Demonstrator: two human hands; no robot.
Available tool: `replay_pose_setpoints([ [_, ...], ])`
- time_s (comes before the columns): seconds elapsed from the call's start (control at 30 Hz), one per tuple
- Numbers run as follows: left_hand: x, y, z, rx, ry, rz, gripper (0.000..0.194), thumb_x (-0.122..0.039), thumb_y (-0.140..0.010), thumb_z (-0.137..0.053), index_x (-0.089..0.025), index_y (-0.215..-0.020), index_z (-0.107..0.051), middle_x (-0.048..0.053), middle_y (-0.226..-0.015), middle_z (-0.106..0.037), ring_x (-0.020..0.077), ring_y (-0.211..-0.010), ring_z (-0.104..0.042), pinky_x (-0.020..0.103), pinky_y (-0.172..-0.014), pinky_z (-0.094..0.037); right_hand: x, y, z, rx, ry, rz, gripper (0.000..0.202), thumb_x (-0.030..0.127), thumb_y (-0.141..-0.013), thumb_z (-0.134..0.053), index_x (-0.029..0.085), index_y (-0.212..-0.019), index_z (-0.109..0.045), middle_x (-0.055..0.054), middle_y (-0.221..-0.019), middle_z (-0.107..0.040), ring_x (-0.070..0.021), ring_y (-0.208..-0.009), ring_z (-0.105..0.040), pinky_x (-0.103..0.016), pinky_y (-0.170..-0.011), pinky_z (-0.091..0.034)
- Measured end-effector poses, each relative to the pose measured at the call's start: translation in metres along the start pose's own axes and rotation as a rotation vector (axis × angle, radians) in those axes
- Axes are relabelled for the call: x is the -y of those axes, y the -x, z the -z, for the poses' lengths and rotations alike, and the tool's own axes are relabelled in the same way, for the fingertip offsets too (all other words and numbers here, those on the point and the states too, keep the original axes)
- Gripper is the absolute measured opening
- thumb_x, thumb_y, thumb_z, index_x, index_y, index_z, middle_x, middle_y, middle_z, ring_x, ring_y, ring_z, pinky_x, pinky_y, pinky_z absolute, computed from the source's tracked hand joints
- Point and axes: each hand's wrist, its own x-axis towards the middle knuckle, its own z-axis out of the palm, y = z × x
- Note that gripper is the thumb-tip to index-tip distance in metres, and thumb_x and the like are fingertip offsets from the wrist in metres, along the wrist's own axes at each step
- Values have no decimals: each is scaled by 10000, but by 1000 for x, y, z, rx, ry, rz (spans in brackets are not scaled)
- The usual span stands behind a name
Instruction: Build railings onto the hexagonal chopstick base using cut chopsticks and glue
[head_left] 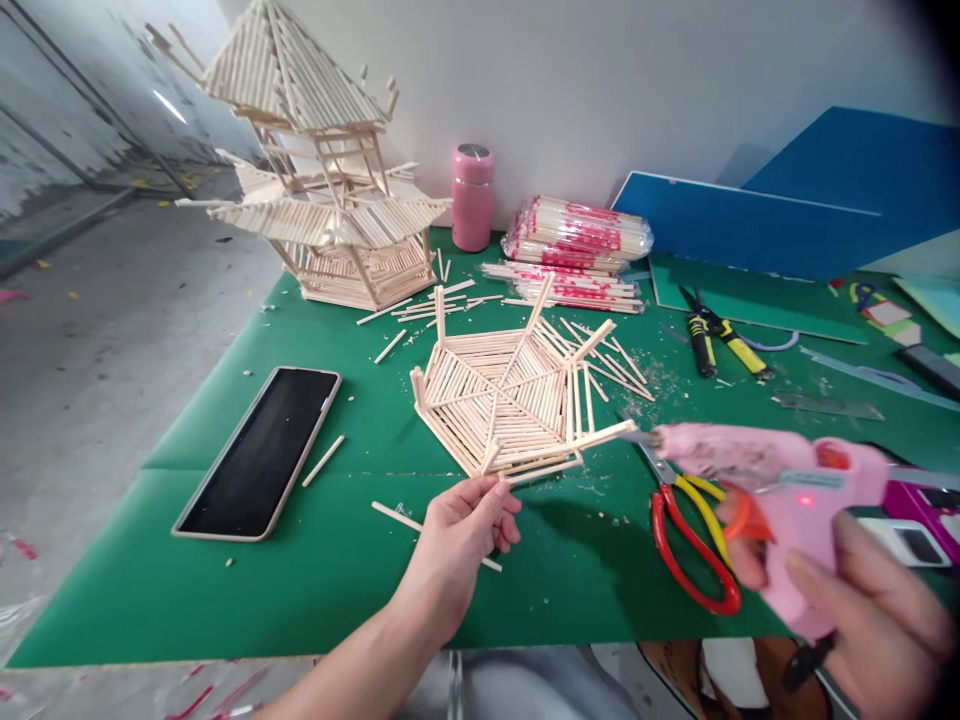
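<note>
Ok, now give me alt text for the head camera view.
A person's left hand holds the near edge of a wooden-stick frame on a green tabletop, while the right hand holds a pink glue gun pointed toward it. A two-tiered stick pagoda stands behind, to the left.

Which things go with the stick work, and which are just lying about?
Probably for the job:
pink plastic glue gun in the right hand
pale many-sided wooden stick frame in the left hand
plastic-wrapped pale wooden sticks

Probably just lying about:
black-screened rectangular phone
pink cylindrical flask
</note>
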Motion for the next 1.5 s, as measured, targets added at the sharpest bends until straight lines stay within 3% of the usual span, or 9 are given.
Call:
replay_pose_setpoints([
  [0.03,-1,0,0,1,2,1,209,-310,-676,-657,-109,-648,-606,33,-584,-603,78,-472,-488,204,-472,-360,4,6,-8,130,-9,-21,175,371,-775,-528,245,-888,-570,-39,-621,-593,-189,-532,-571,-261,-415,-468],
  [0.13,-2,1,-2,-4,14,7,190,-291,-668,-658,-113,-645,-598,26,-577,-600,75,-464,-482,205,-472,-355,18,16,-32,362,22,1,159,351,-810,-508,232,-899,-564,-11,-606,-574,-148,-520,-539,-232,-459,-474],
  [0.33,-3,2,-4,3,10,15,175,-273,-677,-639,-110,-637,-591,18,-558,-585,69,-454,-467,207,-478,-345,32,16,-61,344,121,71,293,393,-835,-467,211,-1057,-529,7,-639,-523,-138,-600,-523,-237,-575,-462],
  [0.6,-3,2,1,59,35,16,171,-272,-692,-632,-111,-647,-597,14,-565,-576,70,-467,-466,209,-490,-341,28,5,-61,475,273,177,328,359,-856,-432,196,-1138,-479,3,-640,-519,-138,-565,-517,-219,-528,-466],
  [0.9,-4,3,1,53,42,26,172,-284,-689,-644,-117,-665,-615,25,-581,-600,73,-468,-464,214,-492,-340,33,9,-65,356,273,168,319,389,-837,-446,207,-1084,-531,-3,-618,-544,-159,-583,-558,-216,-497,-465],
  [1.07,-3,2,2,68,32,22,165,-268,-711,-625,-109,-667,-608,23,-573,-583,72,-473,-464,213,-494,-338,32,10,-64,393,322,169,366,395,-830,-457,198,-1133,-515,-37,-705,-580,-183,-677,-584,-227,-525,-478],
  [1.5,-4,4,0,41,63,34,191,-298,-658,-675,-120,-651,-607,20,-575,-600,73,-461,-468,221,-495,-341,34,8,-67,297,249,191,345,388,-807,-499,198,-1090,-557,-70,-812,-638,-179,-670,-599,-215,-492,-488],
])
